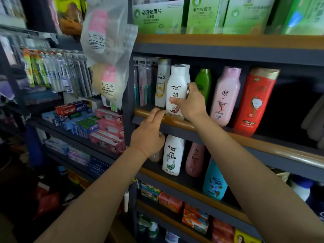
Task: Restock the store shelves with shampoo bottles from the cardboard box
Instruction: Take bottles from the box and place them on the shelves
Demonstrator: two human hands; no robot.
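Observation:
My right hand [190, 101] grips a white Raclen shampoo bottle [177, 85] that stands upright on the middle shelf [245, 137], thumb across its front label. My left hand [149, 134] hovers at the shelf's front rail just left of the bottle, fingers apart and holding nothing. Along the same shelf stand a white Pantene bottle [162, 81], a green bottle [203, 83], a pink bottle [226, 95] and a red bottle [256, 100]. The cardboard box is out of view.
The shelf below holds another white Raclen bottle [172, 155], a pink bottle [195, 159] and a blue bottle [214, 179]. Green boxes [201, 14] fill the top shelf. Toothpaste boxes [91, 123] and hanging toothbrushes [57, 71] are at left. Dark room lies right of the red bottle.

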